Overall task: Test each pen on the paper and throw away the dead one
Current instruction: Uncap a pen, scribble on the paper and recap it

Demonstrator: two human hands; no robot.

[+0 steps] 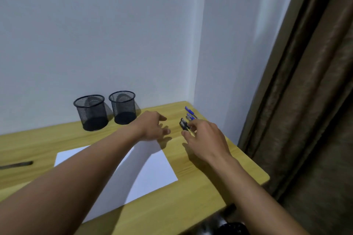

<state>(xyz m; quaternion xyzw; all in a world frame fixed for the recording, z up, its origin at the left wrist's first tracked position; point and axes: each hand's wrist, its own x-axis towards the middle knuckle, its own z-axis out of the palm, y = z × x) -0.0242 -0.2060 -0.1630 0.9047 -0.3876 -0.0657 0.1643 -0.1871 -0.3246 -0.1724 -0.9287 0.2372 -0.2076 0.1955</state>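
Observation:
Several capped pens lie side by side near the table's far right corner: blue-capped ones [190, 111] at the back, black-capped ones [183, 123] nearer. My right hand [205, 138] reaches over them, its fingertips on the black-capped pens; whether it grips one I cannot tell. My left hand [153, 127] hovers to their left with loosely bent fingers and holds nothing. A white sheet of paper [152, 171] lies flat in the middle of the table, partly under my left forearm.
Two black mesh cups [91, 112] [123, 108] stand at the back against the wall. A dark flat object [17, 164] lies at the left edge. The wooden table [200, 192] ends at the right beside a brown curtain [305, 101].

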